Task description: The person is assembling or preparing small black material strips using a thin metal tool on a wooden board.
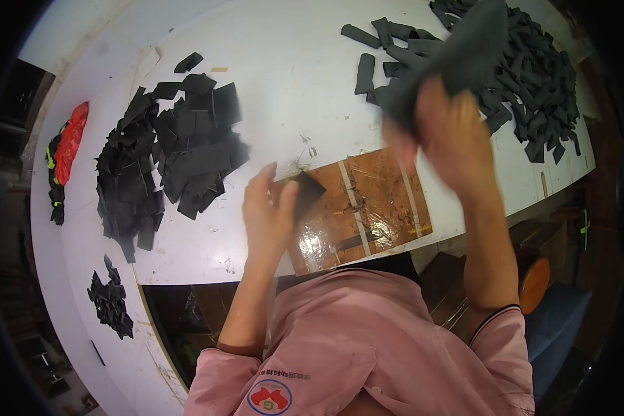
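My left hand (265,208) is at the left end of a brown board (388,187), its fingers and thumb spread apart. Beside the thumb, a small black fabric piece (310,191) lies over the board's corner; whether the thumb presses on it is hard to see. Raised to the right, my right hand (451,132) is closed on a large dark grey fabric piece (457,59). Motion smears that hand and the fabric, and the cloth hides part of the pile behind it.
Piles of flat black pieces (194,142) cover the table's (291,76) left. Rolled dark strips (534,90) are heaped at far right. Scraps (109,301) lie near left, with a red plastic bag (71,149) beyond. A blue seat (558,326) stands below the right edge.
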A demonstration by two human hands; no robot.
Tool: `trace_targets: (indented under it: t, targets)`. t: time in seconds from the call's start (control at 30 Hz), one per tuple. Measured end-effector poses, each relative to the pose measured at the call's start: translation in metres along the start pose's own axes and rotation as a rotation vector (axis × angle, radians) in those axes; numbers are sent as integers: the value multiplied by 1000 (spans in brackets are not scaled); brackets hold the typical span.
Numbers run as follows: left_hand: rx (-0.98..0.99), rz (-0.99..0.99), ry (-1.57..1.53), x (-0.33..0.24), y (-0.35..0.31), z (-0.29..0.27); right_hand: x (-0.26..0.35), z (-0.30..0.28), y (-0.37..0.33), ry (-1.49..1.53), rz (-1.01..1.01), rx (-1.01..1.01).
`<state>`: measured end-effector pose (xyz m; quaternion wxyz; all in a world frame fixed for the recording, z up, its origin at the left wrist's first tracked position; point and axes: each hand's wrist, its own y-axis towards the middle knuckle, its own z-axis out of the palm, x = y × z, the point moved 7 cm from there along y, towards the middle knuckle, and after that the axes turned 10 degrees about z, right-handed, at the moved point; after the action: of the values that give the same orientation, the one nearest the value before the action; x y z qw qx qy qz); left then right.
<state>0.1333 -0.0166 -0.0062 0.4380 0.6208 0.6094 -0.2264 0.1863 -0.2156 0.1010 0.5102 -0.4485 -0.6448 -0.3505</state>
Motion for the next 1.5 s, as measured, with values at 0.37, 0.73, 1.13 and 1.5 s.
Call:
trace_targets:
  t: [0.37,0.73,1.13,1.5]
  targets:
    - [-55,-300,-374,42,-35,4,-71,89,-76,-359,171,-179]
    - [-3,154,115,35,-33,13,-109,107,-80,-271,435,-49]
    - [276,-389,-832,-23,-83,25,-81,86,-75,232,151,-194]
    - [399,-525,-1049,-26,-58,10,-74,76,-71,50,6,-17]
